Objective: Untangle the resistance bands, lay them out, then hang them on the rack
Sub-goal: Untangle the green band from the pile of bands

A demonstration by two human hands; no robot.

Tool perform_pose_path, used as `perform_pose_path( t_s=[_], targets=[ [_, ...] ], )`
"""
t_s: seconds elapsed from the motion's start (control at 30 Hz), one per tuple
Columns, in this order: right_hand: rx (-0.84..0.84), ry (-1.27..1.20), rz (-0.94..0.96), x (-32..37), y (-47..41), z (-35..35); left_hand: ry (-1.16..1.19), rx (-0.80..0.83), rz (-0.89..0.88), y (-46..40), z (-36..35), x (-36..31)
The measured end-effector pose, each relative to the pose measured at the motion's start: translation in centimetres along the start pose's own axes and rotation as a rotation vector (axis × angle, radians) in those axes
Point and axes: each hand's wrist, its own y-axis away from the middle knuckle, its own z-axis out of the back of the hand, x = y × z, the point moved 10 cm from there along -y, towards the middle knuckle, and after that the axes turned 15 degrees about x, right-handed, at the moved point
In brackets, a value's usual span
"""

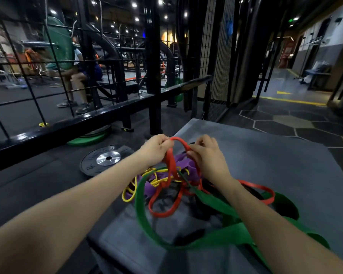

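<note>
Left hand (156, 150) and right hand (207, 155) both pinching one red resistance band (179, 142) with curled fingers, lifted over tangled bands (166, 186) on grey mat (265, 165), plate lettering too blurred to read

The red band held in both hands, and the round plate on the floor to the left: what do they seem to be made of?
The red band, pinched between the left hand and the right hand, looks like matte rubber or latex: a thin flat strip that bends in soft loops. The round plate looks like black rubber or coated metal around a shiny metal hub; which of the two cannot be told.
</note>
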Motion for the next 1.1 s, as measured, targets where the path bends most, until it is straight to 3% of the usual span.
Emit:
perform_pose_path(
  t_s=[0.17,0.27,0.33,0.47,0.53,0.67,0.77,0.83,0.9,1.0,1.1],
  targets=[
    [0.017,-0.395,0.004,0.3,0.8,1.8,0.338,-0.027,0.028,-0.1,0.8,-1.1],
    [0.150,-0.619,0.056,1.6,1.6,1.8,0.482,-0.041,0.055,-0.2,0.5,-2.4],
    [0.234,-0.675,0.066,2.8,1.6,0.9,0.553,-0.022,0.063,-0.2,-0.3,-3.6],
    [0.182,-0.641,-0.007,2.8,0.8,1.1,0.617,-0.025,0.020,0.3,-0.4,-4.8],
    [0.149,-0.648,-0.018,3.0,0.6,2.6,0.590,0.014,-0.040,1.2,-0.4,-5.0],
    [0.034,-0.784,-0.062,2.7,0.0,6.2,0.483,0.307,-0.137,3.5,-4.9,-4.5],
    [-0.016,-0.857,-0.093,2.2,-0.5,7.0,0.119,0.429,-0.092,4.3,-7.5,-2.1],
    [-0.088,-0.847,-0.111,1.0,-0.5,8.0,0.039,0.385,-0.046,4.5,-6.5,-1.5],
    [-0.145,-0.825,-0.153,-0.9,-0.2,8.7,0.189,0.280,-0.013,4.3,-3.7,-1.0],
    [-0.128,-0.755,-0.224,-3.0,0.0,7.8,0.301,0.145,-0.032,3.4,0.5,-1.1],
    [-0.122,-0.738,-0.198,-3.3,-0.7,6.6,0.237,0.029,-0.044,1.4,2.7,-1.1]
  ],
)
